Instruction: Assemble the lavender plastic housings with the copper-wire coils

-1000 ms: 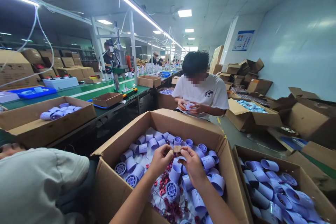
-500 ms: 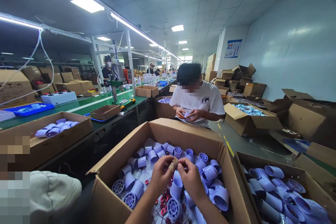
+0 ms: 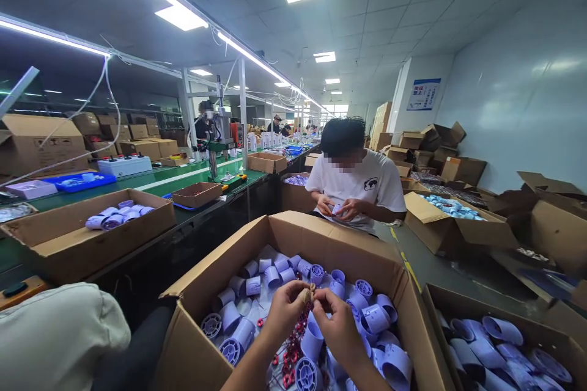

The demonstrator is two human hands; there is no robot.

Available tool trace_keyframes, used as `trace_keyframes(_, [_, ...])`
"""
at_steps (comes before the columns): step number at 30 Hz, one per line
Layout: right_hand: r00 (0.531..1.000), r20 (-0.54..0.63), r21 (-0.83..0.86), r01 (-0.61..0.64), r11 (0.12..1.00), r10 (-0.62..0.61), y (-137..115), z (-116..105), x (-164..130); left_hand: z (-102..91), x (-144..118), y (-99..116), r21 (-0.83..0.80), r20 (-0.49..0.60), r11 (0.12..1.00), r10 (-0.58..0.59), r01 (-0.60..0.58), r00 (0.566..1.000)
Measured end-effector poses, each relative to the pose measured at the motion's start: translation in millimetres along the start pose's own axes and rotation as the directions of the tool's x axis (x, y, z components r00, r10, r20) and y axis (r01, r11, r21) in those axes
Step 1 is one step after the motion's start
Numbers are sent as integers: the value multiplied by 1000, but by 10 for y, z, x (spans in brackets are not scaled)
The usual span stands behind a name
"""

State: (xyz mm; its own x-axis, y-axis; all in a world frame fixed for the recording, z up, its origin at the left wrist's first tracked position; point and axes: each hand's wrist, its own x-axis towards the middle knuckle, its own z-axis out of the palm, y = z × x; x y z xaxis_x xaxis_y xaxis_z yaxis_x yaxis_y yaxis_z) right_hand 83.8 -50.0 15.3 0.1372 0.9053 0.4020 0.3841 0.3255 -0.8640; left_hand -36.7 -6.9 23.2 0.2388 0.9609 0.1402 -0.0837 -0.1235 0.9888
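My left hand [image 3: 288, 305] and my right hand [image 3: 334, 313] meet above the open cardboard box [image 3: 202, 339]. Fingertips of both hands pinch a small beige piece [image 3: 312, 288], too small to name. A tan covering shows on my left thumb [image 3: 302, 298]. Beneath and around my hands lie lilac plastic cups [image 3: 312, 341], some showing slotted round ends. Small red parts with thin dark wires [image 3: 288, 357] lie among them, partly hidden by my forearms.
A person in a white T-shirt [image 3: 362, 186] sits across the box, holding a lilac part. More cups fill a box [image 3: 440, 317] at right. On the left, a green workbench [image 3: 151, 178] carries a shallow carton [image 3: 137, 238] of cups and a press [image 3: 220, 134].
The view has swung slightly left, so the scene sits farther right. My fingers stay together, and the beige piece now stands up between the fingertips.
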Motion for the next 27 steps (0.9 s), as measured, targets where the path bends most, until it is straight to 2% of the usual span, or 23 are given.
trace_keyframes(3, [999,45,-4,2,1000,-2,10,-30,5,-9,1,-15,40,15,999,-24,24,1000])
trace_keyframes(5, [998,56,-6,9,1000,-9,17,-62,9,-12,-10,-9,102,25,995,0,-3,1000])
trace_keyframes(10, [998,61,0,-4,1000,4,30,-99,16,3,-61,20,310,57,920,234,-240,971])
trace_keyframes(14, [997,59,21,-42,999,41,30,-92,26,14,-66,-6,383,79,867,312,-318,947])
trace_keyframes(17, [996,19,55,-90,994,89,39,-107,44,4,-53,-16,390,35,869,316,-304,948])
trace_keyframes(21, [989,-42,81,-140,987,143,57,-146,77,-25,-43,12,305,-15,919,268,-251,963])
trace_keyframes(27, [971,-156,-20,-185,983,180,24,-243,130,-58,-14,28,124,-57,983,143,-135,988])
